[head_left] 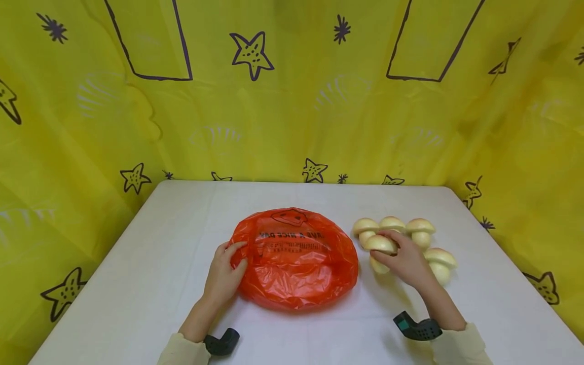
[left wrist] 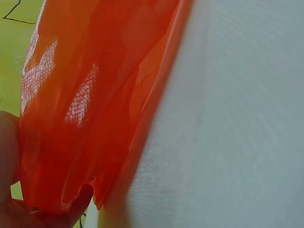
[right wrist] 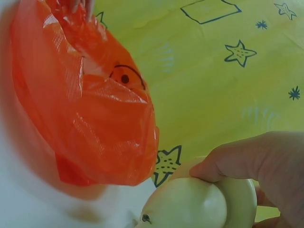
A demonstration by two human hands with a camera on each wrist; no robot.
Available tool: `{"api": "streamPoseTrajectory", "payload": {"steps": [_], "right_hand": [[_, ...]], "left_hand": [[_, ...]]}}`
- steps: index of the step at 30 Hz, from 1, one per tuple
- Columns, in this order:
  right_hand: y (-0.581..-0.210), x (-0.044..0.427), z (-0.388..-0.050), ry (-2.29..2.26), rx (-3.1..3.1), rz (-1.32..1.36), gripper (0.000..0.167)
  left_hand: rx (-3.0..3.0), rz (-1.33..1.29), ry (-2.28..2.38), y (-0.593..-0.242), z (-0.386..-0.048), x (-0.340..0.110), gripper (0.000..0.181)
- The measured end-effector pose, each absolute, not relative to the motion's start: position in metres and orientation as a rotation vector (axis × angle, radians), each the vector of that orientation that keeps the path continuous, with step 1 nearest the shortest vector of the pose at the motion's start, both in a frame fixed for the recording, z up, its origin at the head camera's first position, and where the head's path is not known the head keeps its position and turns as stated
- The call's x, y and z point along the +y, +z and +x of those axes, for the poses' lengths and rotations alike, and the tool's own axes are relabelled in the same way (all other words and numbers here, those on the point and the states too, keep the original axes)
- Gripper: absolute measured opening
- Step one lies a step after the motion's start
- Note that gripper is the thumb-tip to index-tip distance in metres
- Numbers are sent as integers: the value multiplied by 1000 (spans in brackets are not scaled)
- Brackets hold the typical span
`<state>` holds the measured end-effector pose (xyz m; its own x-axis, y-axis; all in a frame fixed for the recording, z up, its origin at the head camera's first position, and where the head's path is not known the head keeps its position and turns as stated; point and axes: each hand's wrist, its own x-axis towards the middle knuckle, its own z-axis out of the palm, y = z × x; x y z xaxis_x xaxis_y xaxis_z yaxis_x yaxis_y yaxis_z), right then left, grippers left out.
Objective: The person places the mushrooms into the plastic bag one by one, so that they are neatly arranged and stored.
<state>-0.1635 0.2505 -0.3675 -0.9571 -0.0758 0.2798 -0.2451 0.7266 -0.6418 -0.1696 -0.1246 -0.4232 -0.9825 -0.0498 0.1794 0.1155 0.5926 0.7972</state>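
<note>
Mushroom (head_left: 380, 245) pinched in right hand (head_left: 408, 259), red bag (head_left: 294, 276) in left hand (head_left: 222, 274), four more mushrooms (head_left: 421, 226) nearby

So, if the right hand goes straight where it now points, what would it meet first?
Likely the rear left mushroom, just beyond the held mushroom; heights are unclear, so the hand may pass above.

5 mushrooms (head_left: 378, 245) right of center, 1 red bag (head_left: 294, 261) mid-frame, 1 white table (head_left: 328, 334) across lower half. 2 hands: left hand (head_left: 224, 271), right hand (head_left: 408, 261); 2 wrist cameras (head_left: 418, 327) near bottom edge.
</note>
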Motion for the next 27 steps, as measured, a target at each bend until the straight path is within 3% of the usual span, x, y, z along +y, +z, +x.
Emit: {"api": "streamPoseTrajectory", "payload": {"steps": [27], "right_hand": [[-354, 219, -175, 1111, -2683, 292, 44]], "left_hand": [[-2623, -53, -1358, -425, -170, -125, 37]]}}
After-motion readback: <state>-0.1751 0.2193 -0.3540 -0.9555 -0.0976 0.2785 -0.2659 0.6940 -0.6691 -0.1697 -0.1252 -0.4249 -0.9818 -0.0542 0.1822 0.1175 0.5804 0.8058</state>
